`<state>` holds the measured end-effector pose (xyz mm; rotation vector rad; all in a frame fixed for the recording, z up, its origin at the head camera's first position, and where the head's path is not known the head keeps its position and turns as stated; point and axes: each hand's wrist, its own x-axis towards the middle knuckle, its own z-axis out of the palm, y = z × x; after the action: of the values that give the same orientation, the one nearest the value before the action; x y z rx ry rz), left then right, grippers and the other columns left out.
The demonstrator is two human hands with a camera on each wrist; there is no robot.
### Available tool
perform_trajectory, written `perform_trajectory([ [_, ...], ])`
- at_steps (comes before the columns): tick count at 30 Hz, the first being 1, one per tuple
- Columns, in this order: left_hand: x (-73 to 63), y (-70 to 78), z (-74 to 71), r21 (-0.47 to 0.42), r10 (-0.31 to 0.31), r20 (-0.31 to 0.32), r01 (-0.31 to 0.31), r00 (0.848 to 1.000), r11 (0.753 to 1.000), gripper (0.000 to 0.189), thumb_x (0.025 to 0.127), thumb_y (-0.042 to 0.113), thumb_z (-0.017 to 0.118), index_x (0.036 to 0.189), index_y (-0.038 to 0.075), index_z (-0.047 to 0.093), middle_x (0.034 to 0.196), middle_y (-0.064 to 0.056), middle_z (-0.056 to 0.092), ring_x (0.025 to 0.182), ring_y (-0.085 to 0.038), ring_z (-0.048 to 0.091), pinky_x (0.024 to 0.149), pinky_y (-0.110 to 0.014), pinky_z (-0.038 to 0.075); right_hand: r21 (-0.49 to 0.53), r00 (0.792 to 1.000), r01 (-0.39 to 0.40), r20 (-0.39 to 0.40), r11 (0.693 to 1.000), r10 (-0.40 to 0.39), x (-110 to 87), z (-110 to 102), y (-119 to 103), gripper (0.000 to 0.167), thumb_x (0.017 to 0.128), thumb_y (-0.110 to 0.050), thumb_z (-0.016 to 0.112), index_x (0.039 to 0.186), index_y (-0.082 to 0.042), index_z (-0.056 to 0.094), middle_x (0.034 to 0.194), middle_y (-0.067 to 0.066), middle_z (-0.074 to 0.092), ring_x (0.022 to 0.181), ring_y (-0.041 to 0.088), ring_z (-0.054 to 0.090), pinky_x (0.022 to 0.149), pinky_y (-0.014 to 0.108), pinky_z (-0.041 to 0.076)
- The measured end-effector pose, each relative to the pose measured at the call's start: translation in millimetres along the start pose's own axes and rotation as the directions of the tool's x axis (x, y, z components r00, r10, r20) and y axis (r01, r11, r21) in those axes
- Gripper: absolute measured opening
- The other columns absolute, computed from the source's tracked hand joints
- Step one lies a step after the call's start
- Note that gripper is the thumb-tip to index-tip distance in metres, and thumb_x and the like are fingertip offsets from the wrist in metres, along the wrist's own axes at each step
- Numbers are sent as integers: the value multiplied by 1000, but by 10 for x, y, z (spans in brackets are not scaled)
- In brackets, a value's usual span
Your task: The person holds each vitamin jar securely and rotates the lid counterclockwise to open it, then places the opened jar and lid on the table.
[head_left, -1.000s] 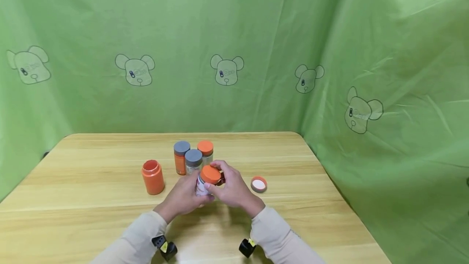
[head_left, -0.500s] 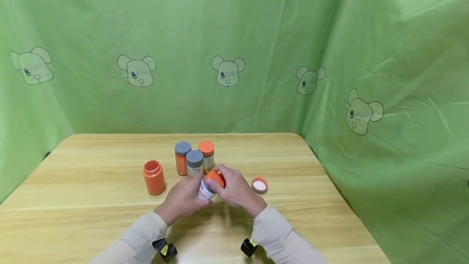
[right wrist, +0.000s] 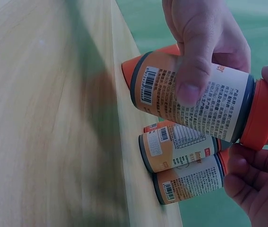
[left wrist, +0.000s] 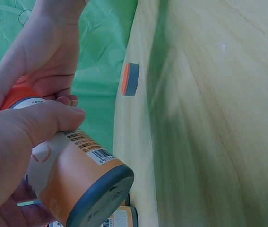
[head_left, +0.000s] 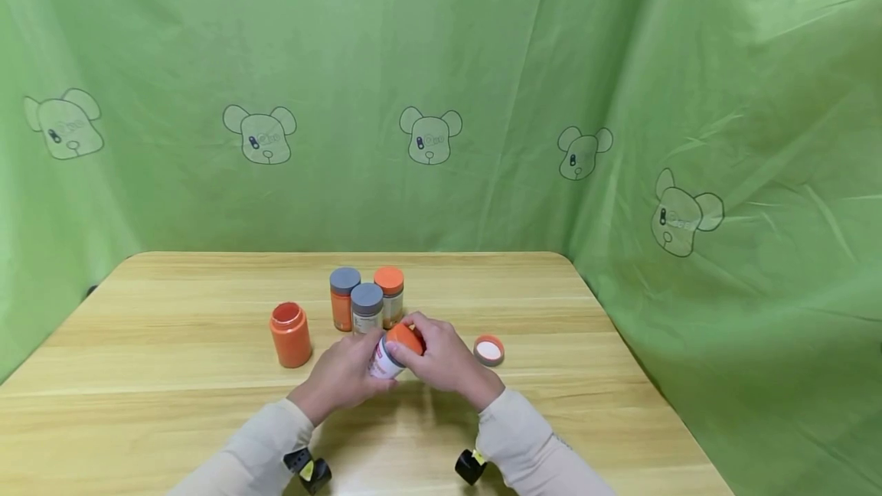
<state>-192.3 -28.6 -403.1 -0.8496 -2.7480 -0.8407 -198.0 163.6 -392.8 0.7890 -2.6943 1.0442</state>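
In the head view my left hand (head_left: 341,377) grips the body of a labelled jar (right wrist: 219,101) with an orange-and-white wrap. The jar leans to the right, held above the table. My right hand (head_left: 444,358) has thumb and fingers curled round its orange lid (right wrist: 258,116), which sits on the jar's top. The left wrist view shows the jar's dark base pointing towards the camera. To the right of my right hand lies a loose lid (head_left: 489,350), orange-rimmed with a white inside, facing up. At the left stands an orange jar (head_left: 292,343) without a lid.
Just beyond my hands, three capped jars stand close together: an orange jar with a grey lid (head_left: 341,308), a jar with a grey lid (head_left: 367,301) and one with an orange lid (head_left: 389,279). A green curtain (head_left: 427,197) hangs behind the wooden table (head_left: 172,419).
The held jar has gone from nearly upright to leaning right. My right fingers have shifted round its lid. The other jars and the loose lid have stayed put.
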Motion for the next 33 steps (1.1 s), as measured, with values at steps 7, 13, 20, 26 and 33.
perform_trajectory([
  [7, -3, -1, -11, 4, 0, 24, 0, 1000, 1000, 56, 74, 28, 84, 114, 3, 54, 87, -4, 60, 73, -17, 56, 64, -35, 49, 4, 1000, 12, 5, 1000, -12, -5, 3, 15, 34, 93, -41, 60, 113, -13, 58, 87, -4, 59, 69, 10, 54, 55, 25, 48],
  [13, 0, -5, -23, -2, 3, 41, -3, 999, 1000, 58, 75, 28, 83, 117, 3, 55, 91, -4, 62, 75, -17, 57, 66, -35, 50, 1, 1000, 26, 7, 1000, -26, -10, -2, 21, 33, 93, -40, 61, 113, -14, 58, 87, -4, 59, 70, 10, 55, 56, 25, 48],
  [20, 11, -11, -21, 12, 20, 44, -21, 999, 1000, 56, 75, 28, 83, 118, 3, 56, 91, -4, 62, 75, -16, 58, 66, -34, 50, -7, 999, 47, 4, 999, -47, -12, -4, 36, 32, 93, -38, 62, 113, -14, 59, 86, -5, 58, 69, 9, 54, 55, 24, 47],
  [26, 9, -7, -26, 14, 36, 42, -37, 998, 999, 56, 75, 28, 83, 118, 3, 56, 91, -5, 62, 75, -16, 58, 66, -35, 50, -3, 998, 57, 11, 998, -57, -15, -9, 46, 32, 93, -38, 62, 113, -14, 58, 85, -5, 57, 68, 9, 53, 54, 24, 47],
  [33, 4, -6, -30, 23, 37, 55, -39, 998, 999, 56, 75, 28, 83, 116, 4, 55, 90, -5, 61, 74, -16, 57, 66, -34, 50, 1, 997, 69, 16, 998, -69, -21, -17, 49, 33, 93, -38, 62, 114, -13, 59, 86, -5, 58, 69, 8, 54, 54, 24, 47],
])
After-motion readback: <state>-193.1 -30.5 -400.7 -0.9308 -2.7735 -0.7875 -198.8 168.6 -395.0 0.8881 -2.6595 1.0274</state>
